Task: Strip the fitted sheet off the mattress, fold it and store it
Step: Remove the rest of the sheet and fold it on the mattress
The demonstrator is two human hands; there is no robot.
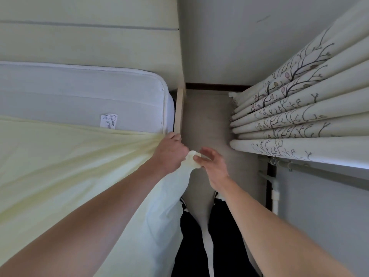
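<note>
The left hand (169, 154) gripped the bunched pale-yellow fitted sheet (60, 166) at the mattress (79, 100) edge; the right hand (211, 164) pinched its pulled-off corner between thumb and fingers (196, 159).

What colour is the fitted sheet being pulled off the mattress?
Pale yellow, plain with no pattern; the fitted sheet shows best in the head view.

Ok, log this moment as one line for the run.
step: stripping corner | pale yellow fitted sheet: off white mattress corner | left hand: grips sheet | right hand: pinches edge
</note>
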